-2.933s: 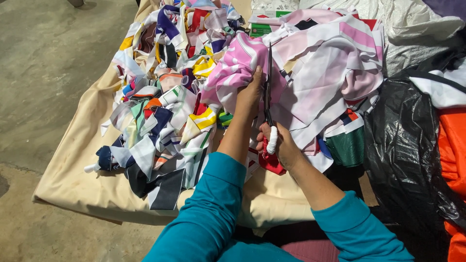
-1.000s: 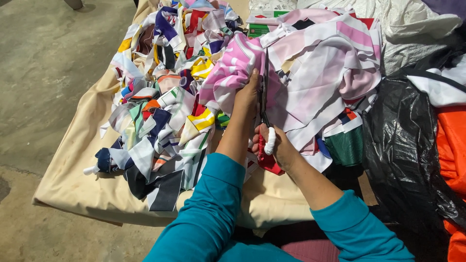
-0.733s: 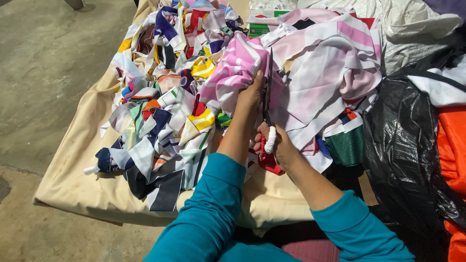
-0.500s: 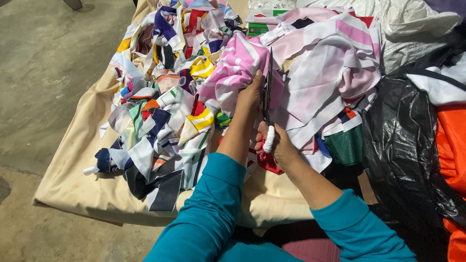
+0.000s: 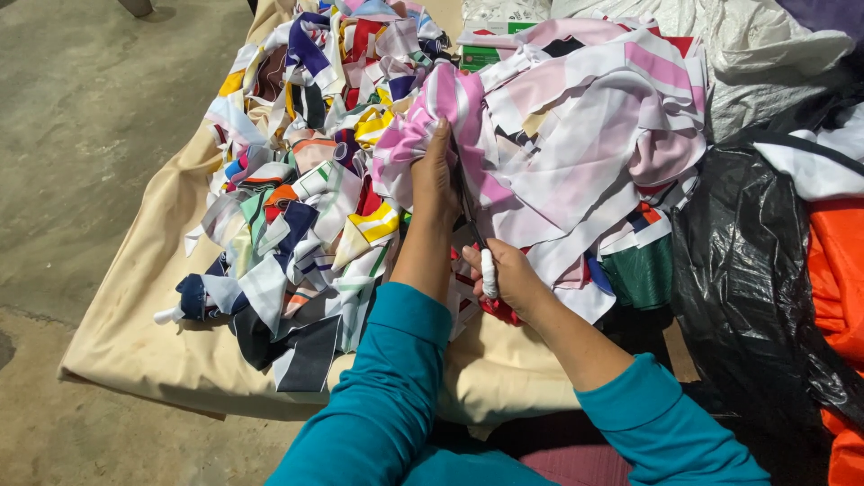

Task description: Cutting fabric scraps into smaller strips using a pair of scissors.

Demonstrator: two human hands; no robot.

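support: beige sheet [image 5: 135, 333] (on concrete floor [image 5: 81, 135]) | on it: fabric scraps [image 5: 306, 207]

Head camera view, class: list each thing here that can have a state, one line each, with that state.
Pink and white fabric: bunched, gripped by the left hand.
Scissors: held in the right hand, blades in the fabric.
Scrap pile: heaped loose on the beige cloth.
Black plastic bag: crumpled.

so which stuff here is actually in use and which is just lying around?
In use:
- left hand, gripping the pink and white cloth
- right hand, working the scissors along that cloth

Lying about:
- pile of coloured scraps
- beige sheet underneath
- black plastic bag
- orange cloth
- grey bag
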